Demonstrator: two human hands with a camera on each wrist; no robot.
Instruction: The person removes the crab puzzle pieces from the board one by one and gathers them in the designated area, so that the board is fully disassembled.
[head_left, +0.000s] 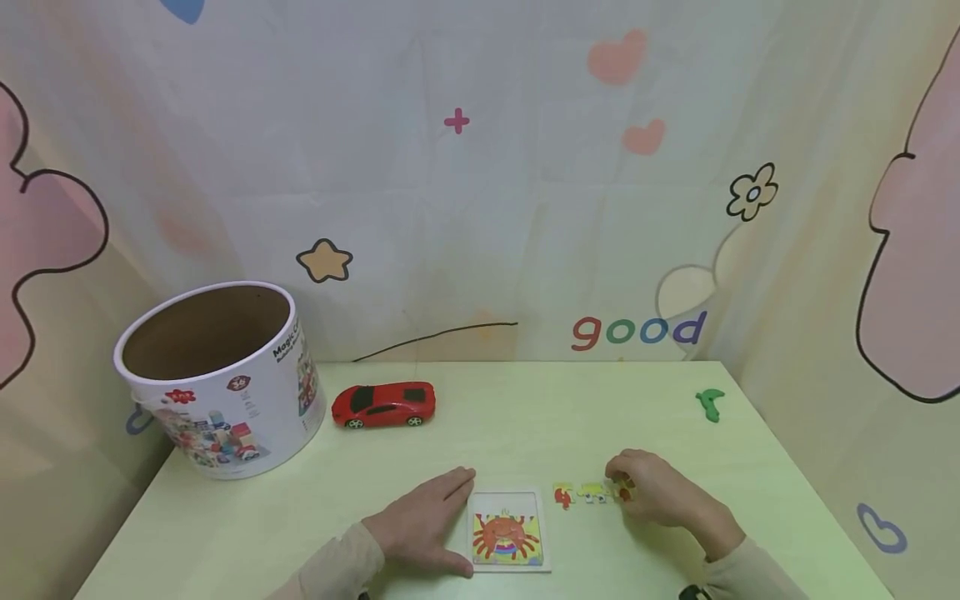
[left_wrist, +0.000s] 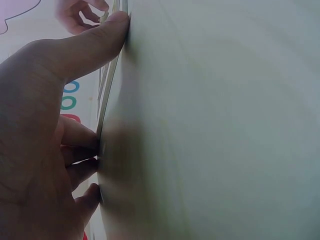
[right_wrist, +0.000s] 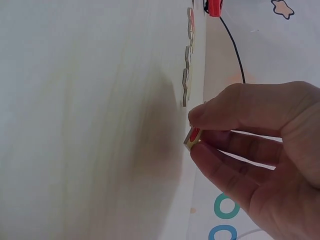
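2 hands are busy on the bench [head_left: 525,417]: the left hand [head_left: 423,525] is laid flat, fingers spread, against the crab puzzle tray's [head_left: 507,533] edge, and a small piece [right_wrist: 192,137] is pinched between thumb and fingers of the right hand [head_left: 660,496]. The piece is held by a corner only, so it could easily be dropped, and the loose pieces [head_left: 588,493] just beside could get knocked. Well apart, nothing is blocked by the red car [head_left: 384,405], tub [head_left: 217,379] or green bit [head_left: 709,403].
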